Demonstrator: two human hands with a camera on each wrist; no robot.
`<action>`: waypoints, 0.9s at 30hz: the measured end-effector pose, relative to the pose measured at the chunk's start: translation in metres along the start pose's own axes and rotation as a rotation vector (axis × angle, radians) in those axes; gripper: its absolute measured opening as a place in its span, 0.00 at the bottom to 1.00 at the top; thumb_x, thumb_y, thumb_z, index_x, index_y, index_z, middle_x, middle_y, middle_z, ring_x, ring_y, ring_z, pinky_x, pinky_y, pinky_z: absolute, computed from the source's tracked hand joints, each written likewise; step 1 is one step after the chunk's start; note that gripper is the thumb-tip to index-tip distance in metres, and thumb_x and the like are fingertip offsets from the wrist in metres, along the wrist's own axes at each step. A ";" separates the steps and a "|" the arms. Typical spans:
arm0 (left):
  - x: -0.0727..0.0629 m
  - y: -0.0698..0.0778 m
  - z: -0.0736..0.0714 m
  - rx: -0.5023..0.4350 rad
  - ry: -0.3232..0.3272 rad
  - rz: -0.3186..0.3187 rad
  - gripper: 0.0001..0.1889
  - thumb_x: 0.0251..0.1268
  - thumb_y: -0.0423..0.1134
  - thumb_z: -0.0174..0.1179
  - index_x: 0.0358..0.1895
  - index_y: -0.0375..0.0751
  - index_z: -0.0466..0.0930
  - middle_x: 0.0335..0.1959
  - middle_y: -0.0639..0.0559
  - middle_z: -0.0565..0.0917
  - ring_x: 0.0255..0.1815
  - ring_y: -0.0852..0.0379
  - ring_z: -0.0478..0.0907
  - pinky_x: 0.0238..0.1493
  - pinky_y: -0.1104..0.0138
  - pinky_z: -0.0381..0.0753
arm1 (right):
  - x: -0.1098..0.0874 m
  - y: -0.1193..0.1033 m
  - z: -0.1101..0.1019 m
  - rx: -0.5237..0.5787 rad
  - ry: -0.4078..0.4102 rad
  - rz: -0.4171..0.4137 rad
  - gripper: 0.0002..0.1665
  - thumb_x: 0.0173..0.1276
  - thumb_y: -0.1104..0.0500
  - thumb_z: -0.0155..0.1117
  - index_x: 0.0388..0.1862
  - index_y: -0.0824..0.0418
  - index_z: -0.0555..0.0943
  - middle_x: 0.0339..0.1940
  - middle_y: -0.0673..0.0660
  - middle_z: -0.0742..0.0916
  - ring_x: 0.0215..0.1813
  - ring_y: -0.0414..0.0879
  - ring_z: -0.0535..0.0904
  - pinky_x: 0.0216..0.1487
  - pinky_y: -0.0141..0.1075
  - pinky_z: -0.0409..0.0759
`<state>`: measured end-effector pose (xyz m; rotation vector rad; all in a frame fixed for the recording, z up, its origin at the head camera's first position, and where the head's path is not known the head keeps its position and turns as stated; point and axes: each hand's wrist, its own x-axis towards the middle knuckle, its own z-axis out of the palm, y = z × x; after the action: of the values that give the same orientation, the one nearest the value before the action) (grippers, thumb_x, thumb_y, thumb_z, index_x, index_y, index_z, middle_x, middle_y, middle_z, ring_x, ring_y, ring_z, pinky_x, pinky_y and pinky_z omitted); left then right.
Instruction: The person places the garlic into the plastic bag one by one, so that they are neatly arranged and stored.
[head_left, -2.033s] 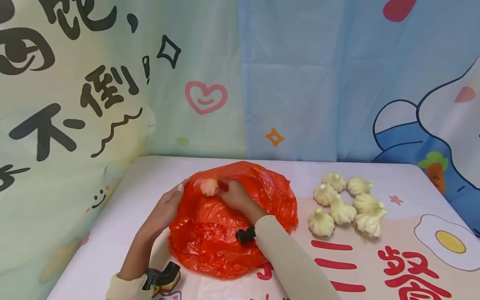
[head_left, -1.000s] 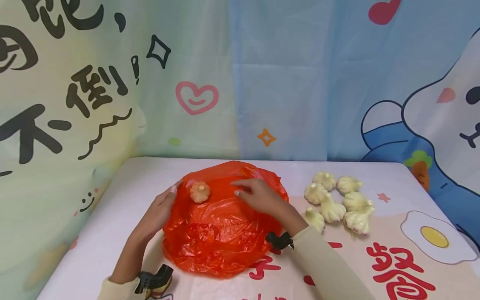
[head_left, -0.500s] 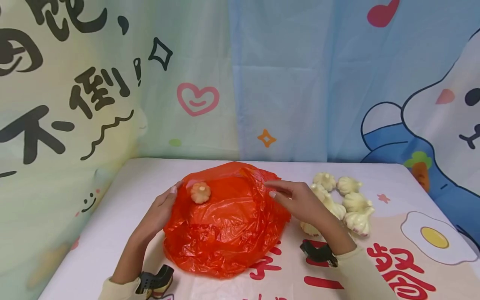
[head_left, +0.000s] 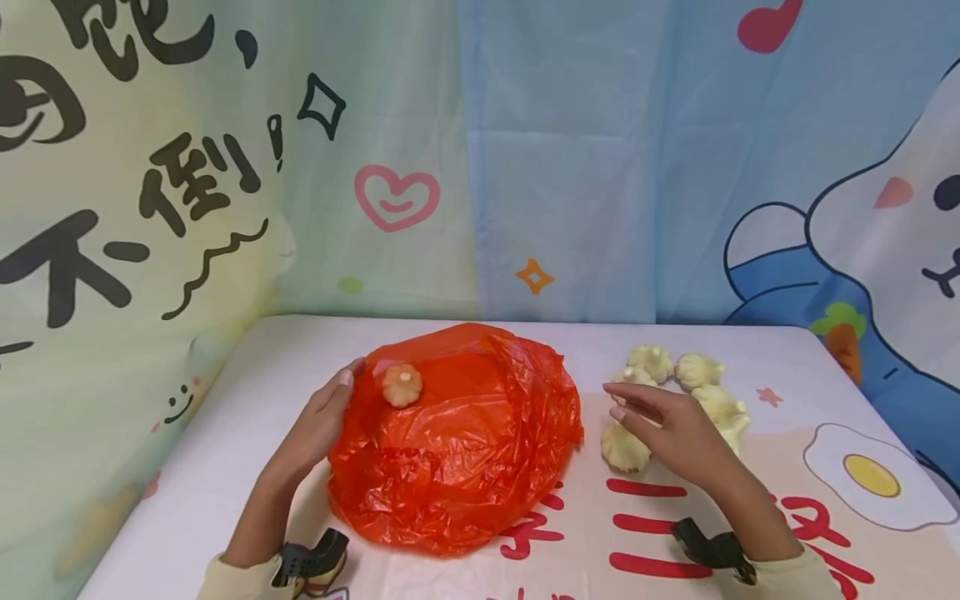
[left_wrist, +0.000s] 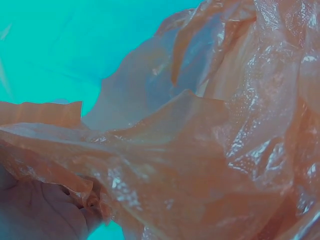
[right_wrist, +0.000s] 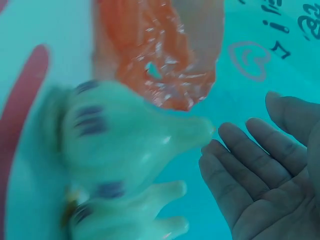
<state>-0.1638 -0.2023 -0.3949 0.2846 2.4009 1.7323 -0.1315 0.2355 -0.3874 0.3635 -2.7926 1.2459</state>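
Note:
A red plastic bag [head_left: 465, 467] lies spread on the table with its mouth facing up. One garlic bulb [head_left: 402, 385] rests inside it, near the left side. My left hand [head_left: 318, 412] holds the bag's left rim; in the left wrist view, the bag film [left_wrist: 165, 165] partly covers its fingers. My right hand [head_left: 678, 425], fingers extended and holding nothing, hovers over the group of garlic bulbs at the right. It partly hides them in the head view. In the right wrist view, a near garlic bulb [right_wrist: 125, 135] stands just beside the fingertips, not gripped.
Several garlic bulbs [head_left: 699, 371] sit together right of the bag. The printed table cover [head_left: 772, 333] reaches back to a patterned curtain [head_left: 562, 167]. Black wrist cameras [head_left: 311, 558] are strapped to both wrists.
My right hand has let go of the garlic bulb in the bag, then moved right, out of the bag and over to the other bulbs. The left hand stays at the rim.

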 end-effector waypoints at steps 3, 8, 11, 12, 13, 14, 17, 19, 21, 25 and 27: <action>0.001 0.000 0.000 0.007 -0.002 0.005 0.32 0.80 0.55 0.34 0.77 0.41 0.49 0.75 0.41 0.56 0.73 0.39 0.56 0.66 0.46 0.61 | -0.006 0.006 -0.002 -0.007 0.001 0.036 0.27 0.71 0.51 0.63 0.65 0.60 0.76 0.58 0.61 0.82 0.59 0.60 0.78 0.48 0.43 0.82; 0.001 -0.001 0.000 0.015 0.002 0.007 0.32 0.79 0.56 0.34 0.77 0.42 0.50 0.75 0.41 0.58 0.71 0.38 0.59 0.64 0.46 0.65 | -0.010 0.014 -0.001 -0.007 -0.006 0.061 0.31 0.70 0.48 0.63 0.68 0.61 0.73 0.61 0.60 0.80 0.60 0.59 0.77 0.50 0.43 0.81; 0.001 -0.001 0.000 0.016 0.001 0.007 0.32 0.79 0.56 0.34 0.77 0.42 0.51 0.74 0.41 0.59 0.71 0.38 0.60 0.63 0.47 0.67 | -0.011 0.019 0.001 -0.011 -0.016 0.062 0.30 0.70 0.49 0.64 0.67 0.61 0.75 0.61 0.60 0.80 0.60 0.59 0.77 0.50 0.44 0.81; 0.001 -0.001 -0.001 0.020 0.000 0.008 0.32 0.79 0.56 0.34 0.77 0.42 0.51 0.74 0.41 0.59 0.71 0.38 0.60 0.63 0.47 0.67 | -0.011 0.020 0.002 -0.012 -0.018 0.063 0.29 0.70 0.49 0.64 0.66 0.60 0.75 0.61 0.60 0.81 0.60 0.60 0.77 0.49 0.44 0.81; 0.001 -0.001 -0.001 0.022 -0.001 0.008 0.31 0.79 0.56 0.34 0.77 0.42 0.51 0.74 0.41 0.59 0.71 0.38 0.60 0.63 0.46 0.67 | -0.011 0.021 0.003 -0.012 -0.024 0.063 0.28 0.70 0.49 0.64 0.65 0.60 0.76 0.61 0.60 0.81 0.60 0.59 0.77 0.49 0.43 0.82; 0.000 -0.001 -0.001 0.025 0.000 0.007 0.31 0.79 0.56 0.33 0.77 0.42 0.51 0.74 0.41 0.59 0.71 0.38 0.60 0.63 0.46 0.67 | -0.011 0.022 0.003 -0.010 -0.029 0.063 0.28 0.69 0.50 0.64 0.65 0.60 0.77 0.61 0.61 0.81 0.60 0.60 0.77 0.49 0.43 0.82; 0.000 0.000 -0.002 0.029 0.002 0.006 0.31 0.79 0.56 0.33 0.77 0.42 0.51 0.75 0.41 0.58 0.71 0.38 0.59 0.64 0.46 0.65 | -0.011 0.024 0.006 -0.024 -0.043 0.075 0.27 0.69 0.51 0.65 0.64 0.59 0.77 0.61 0.61 0.80 0.60 0.60 0.77 0.48 0.43 0.83; -0.001 0.001 -0.002 0.025 0.002 0.004 0.32 0.79 0.56 0.33 0.77 0.42 0.52 0.75 0.41 0.58 0.71 0.38 0.59 0.64 0.46 0.65 | -0.012 0.025 0.006 -0.032 -0.047 0.086 0.28 0.68 0.52 0.66 0.64 0.59 0.77 0.61 0.62 0.80 0.61 0.60 0.76 0.48 0.43 0.83; -0.001 0.001 -0.002 0.023 0.002 0.002 0.32 0.79 0.56 0.33 0.77 0.42 0.52 0.75 0.41 0.58 0.72 0.38 0.59 0.63 0.46 0.65 | -0.012 0.026 0.007 -0.044 -0.043 0.093 0.28 0.68 0.53 0.66 0.65 0.60 0.77 0.62 0.62 0.80 0.61 0.61 0.76 0.48 0.44 0.82; -0.001 0.001 -0.002 0.025 0.002 -0.005 0.32 0.79 0.57 0.33 0.77 0.42 0.52 0.75 0.41 0.58 0.71 0.38 0.59 0.63 0.46 0.66 | -0.013 0.028 0.007 -0.036 -0.035 0.103 0.29 0.67 0.54 0.67 0.65 0.61 0.76 0.62 0.62 0.80 0.62 0.61 0.75 0.49 0.44 0.81; -0.001 0.002 -0.002 0.026 0.002 -0.009 0.32 0.79 0.57 0.33 0.77 0.42 0.52 0.75 0.41 0.58 0.71 0.37 0.59 0.63 0.47 0.66 | -0.012 0.029 0.007 -0.029 -0.038 0.100 0.29 0.67 0.54 0.67 0.65 0.62 0.76 0.61 0.63 0.80 0.62 0.62 0.75 0.50 0.44 0.81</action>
<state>-0.1627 -0.2037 -0.3928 0.2747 2.4238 1.6995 -0.1265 0.2515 -0.4154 0.2517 -2.8910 1.2281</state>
